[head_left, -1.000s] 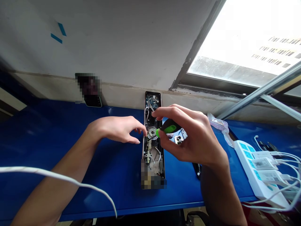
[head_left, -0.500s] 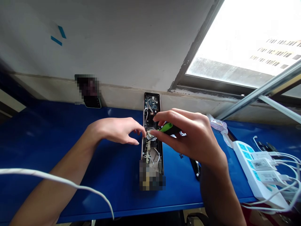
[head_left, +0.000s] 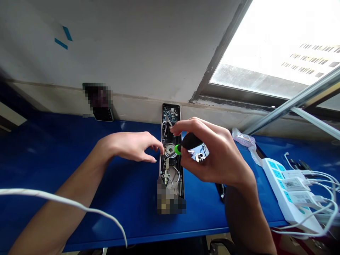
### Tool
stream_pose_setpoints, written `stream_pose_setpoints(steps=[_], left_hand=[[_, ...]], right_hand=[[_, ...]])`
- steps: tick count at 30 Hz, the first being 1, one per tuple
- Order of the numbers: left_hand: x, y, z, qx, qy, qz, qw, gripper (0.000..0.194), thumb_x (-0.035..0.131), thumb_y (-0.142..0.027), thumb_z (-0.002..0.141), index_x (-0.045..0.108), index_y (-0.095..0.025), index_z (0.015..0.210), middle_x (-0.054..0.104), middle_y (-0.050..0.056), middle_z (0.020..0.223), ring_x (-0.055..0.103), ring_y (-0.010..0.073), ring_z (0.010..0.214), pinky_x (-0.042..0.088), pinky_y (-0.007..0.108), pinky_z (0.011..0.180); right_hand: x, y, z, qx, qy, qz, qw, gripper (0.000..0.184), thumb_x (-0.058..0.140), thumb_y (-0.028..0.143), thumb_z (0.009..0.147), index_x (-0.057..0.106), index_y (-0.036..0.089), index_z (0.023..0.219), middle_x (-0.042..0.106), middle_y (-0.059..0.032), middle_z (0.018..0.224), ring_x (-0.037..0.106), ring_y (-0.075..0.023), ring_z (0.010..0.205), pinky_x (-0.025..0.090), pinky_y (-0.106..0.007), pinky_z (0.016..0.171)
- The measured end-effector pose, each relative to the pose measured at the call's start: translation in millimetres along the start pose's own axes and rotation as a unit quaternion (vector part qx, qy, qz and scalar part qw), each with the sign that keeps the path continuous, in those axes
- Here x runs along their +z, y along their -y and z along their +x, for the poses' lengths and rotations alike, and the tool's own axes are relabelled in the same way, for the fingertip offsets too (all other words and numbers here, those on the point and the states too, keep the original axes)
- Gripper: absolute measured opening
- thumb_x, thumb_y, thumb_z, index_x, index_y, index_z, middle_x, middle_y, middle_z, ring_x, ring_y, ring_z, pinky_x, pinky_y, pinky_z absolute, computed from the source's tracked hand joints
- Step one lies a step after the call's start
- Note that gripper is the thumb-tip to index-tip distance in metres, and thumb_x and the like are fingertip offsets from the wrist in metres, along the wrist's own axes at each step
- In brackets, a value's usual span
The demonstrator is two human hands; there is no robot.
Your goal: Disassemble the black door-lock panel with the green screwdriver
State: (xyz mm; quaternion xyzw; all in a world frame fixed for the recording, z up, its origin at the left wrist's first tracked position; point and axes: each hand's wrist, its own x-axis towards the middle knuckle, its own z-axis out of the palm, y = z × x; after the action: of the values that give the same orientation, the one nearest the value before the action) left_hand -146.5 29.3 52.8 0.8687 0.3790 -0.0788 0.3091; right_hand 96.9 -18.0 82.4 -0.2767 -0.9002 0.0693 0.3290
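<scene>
One blue workbench bore an opened electronic door lock, lying lengthwise by the wall with circuit board and wiring exposed; a power strip sat to the right. Left hand: fingers loosely spread, tips at the lock's left edge. Right hand: fingers and thumb pinching a black-and-green screwdriver, its green end over a round metal plate inside the lock.
</scene>
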Motion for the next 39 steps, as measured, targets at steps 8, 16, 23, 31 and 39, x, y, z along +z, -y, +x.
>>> stream_pose_setpoints(steps=[8,16,23,31,39], left_hand=[[-0.9,-2,-1,-0.002,-0.012,0.003,1.0,0.038,0.065,-0.037,0.093,0.072,-0.026,0.128,0.074,0.006,0.121,0.067,0.0241,0.109,0.051,0.028,0.088],[4.4,-3,10,0.082,-0.081,-0.022,0.993,0.028,0.067,-0.039,0.093,0.076,-0.023,0.115,0.073,0.003,0.095,0.066,0.018,0.082,0.048,0.026,0.071],[11.0,-5,22,0.119,-0.106,-0.038,0.986,0.028,0.058,-0.035,0.1,0.073,-0.017,0.084,0.07,0.002,0.077,0.06,0.0147,0.068,0.042,0.027,0.066],[13.0,2,25,0.093,-0.118,-0.046,0.988,0.022,0.063,-0.03,0.097,0.081,-0.018,0.097,0.079,0.003,0.088,0.068,0.015,0.073,0.046,0.024,0.066],[17.6,-16,26,0.113,-0.138,-0.043,0.983,0.016,0.066,-0.018,0.094,0.083,-0.019,0.093,0.078,0.002,0.084,0.067,0.0126,0.068,0.044,0.023,0.062]], right_hand=[[0,-1,1,-0.004,-0.013,-0.013,1.0,0.029,0.065,0.012,0.089,0.064,0.021,0.117,0.072,-0.0013,0.098,0.065,-0.0107,0.075,0.054,-0.025,0.067],[-8,5,-1,0.012,-0.108,-0.013,0.994,0.034,0.067,0.007,0.082,0.065,0.026,0.11,0.072,-0.0034,0.098,0.068,-0.0181,0.08,0.061,-0.036,0.072],[-20,9,-3,0.033,-0.119,-0.024,0.992,0.037,0.068,0.008,0.082,0.063,0.032,0.109,0.072,-0.0022,0.099,0.071,-0.0226,0.08,0.066,-0.043,0.07],[-27,5,-5,0.015,-0.131,-0.016,0.991,0.032,0.067,0.007,0.081,0.066,0.028,0.105,0.072,-0.0024,0.093,0.07,-0.0209,0.077,0.062,-0.04,0.067],[-63,-8,-21,0.094,0.05,-0.049,0.993,0.031,0.07,0.019,0.087,0.066,0.023,0.117,0.075,0.0005,0.093,0.072,-0.0142,0.074,0.059,-0.029,0.066]])
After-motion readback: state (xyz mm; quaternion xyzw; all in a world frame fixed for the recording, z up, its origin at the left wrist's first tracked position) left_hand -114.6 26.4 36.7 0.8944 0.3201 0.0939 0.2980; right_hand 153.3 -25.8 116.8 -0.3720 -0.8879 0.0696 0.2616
